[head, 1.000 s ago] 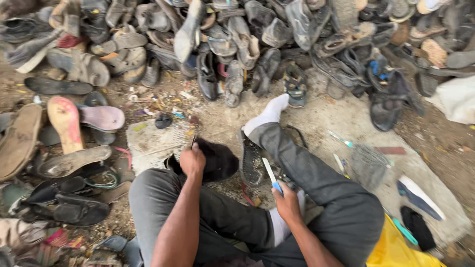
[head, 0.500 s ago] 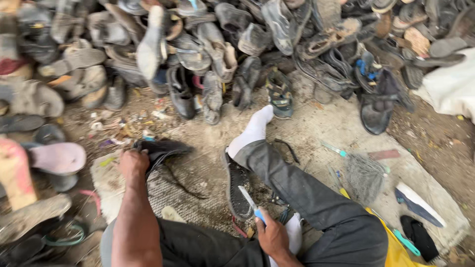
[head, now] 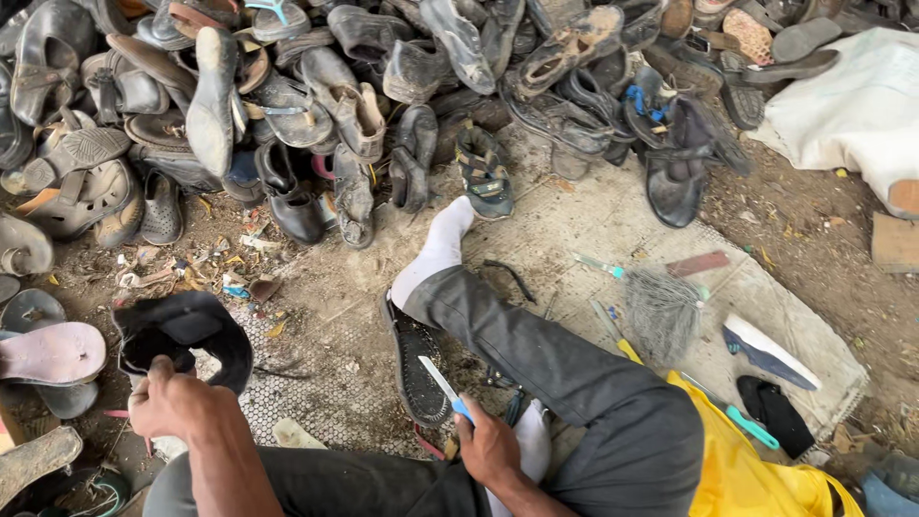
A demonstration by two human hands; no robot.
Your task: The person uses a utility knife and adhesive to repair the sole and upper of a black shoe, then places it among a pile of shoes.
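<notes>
Since a moment ago, the left hand (head: pixel 177 402) has swung its black shoe piece (head: pixel 187 335) farther out to the left side. Its fingers are curled tight around that one floppy piece. One right hand (head: pixel 490 448) is closed around one small knife (head: pixel 445 390) with a blue handle, held near the lap. One black sole (head: pixel 418 369) lies flat beside the leg. One big pile of old shoes (head: pixel 383 86) sits behind.

Shoe piece (head: pixel 187 330): black, curled and floppy, pinched in my left fingers (head: pixel 158 369), lifted above the mat's left edge.
Knife (head: pixel 442 385): thin pale blade, blue handle, in my right fingers (head: pixel 474 431), tip slanting up-left over the mat's near edge.
</notes>
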